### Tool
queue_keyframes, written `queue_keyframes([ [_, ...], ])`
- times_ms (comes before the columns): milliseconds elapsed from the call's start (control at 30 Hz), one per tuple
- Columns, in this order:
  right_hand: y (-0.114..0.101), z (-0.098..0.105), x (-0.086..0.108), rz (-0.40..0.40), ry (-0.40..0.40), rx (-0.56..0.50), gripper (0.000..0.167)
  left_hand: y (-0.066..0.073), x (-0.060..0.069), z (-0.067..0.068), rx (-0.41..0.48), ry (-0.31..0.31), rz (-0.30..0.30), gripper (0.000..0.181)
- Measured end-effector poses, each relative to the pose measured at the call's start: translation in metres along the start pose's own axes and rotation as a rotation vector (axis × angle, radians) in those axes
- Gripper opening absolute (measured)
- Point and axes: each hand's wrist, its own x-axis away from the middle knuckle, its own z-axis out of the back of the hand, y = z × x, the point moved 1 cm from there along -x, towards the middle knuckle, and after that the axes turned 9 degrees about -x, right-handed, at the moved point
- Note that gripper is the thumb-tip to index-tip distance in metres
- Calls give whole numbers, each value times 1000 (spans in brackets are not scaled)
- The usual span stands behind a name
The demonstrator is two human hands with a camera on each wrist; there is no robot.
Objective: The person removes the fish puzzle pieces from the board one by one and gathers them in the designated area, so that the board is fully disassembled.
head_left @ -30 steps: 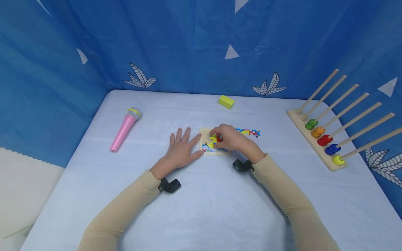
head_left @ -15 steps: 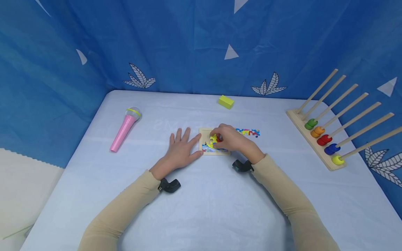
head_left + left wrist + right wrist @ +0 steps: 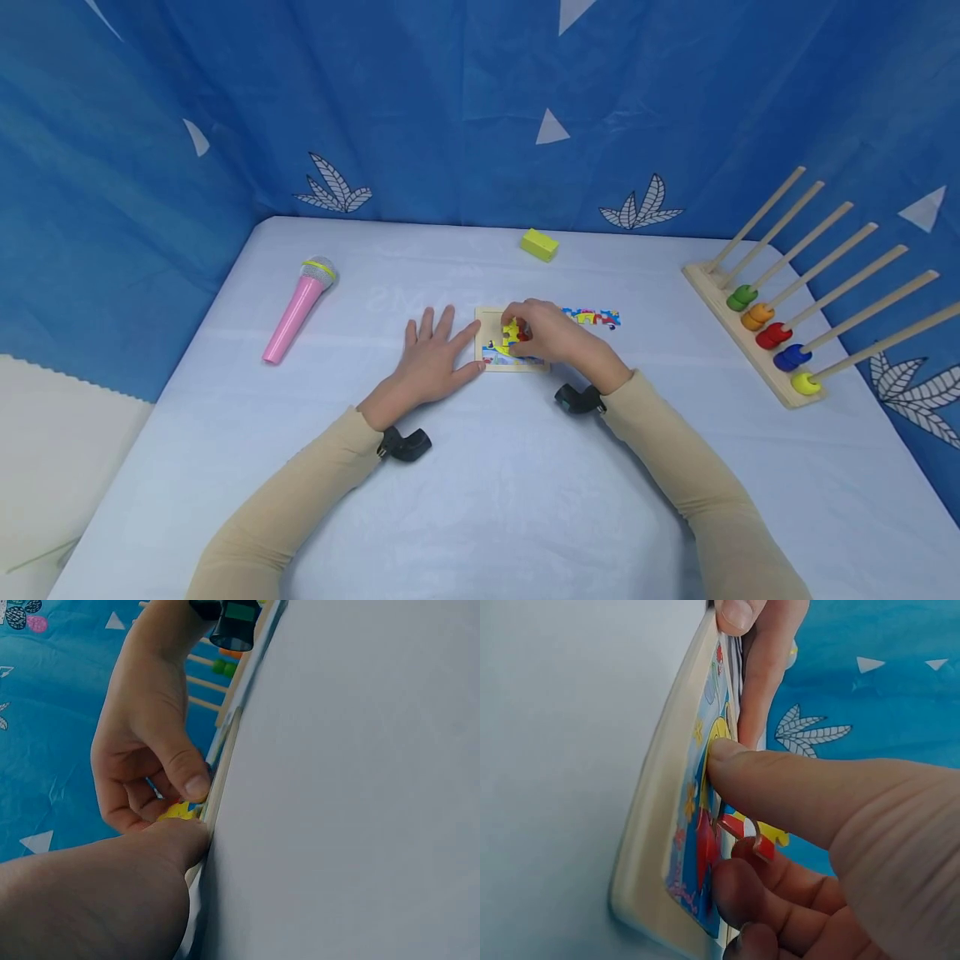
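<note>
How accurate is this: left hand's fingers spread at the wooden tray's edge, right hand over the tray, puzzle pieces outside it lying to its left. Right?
Wrong side: the puzzle pieces outside the wooden tray lie to its right, as the head view shows. The rest stands: left hand spread at its edge, right hand over it.
</note>
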Motion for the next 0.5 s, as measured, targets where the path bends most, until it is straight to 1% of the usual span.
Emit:
queue_keyframes([
  [200, -2, -1, 0, -5, -6, -45, 40, 0, -1, -1, -4, -9, 5, 71],
  [500, -1, -2, 0, -4, -15, -80, 40, -1, -2, -1, -5, -11, 5, 71],
])
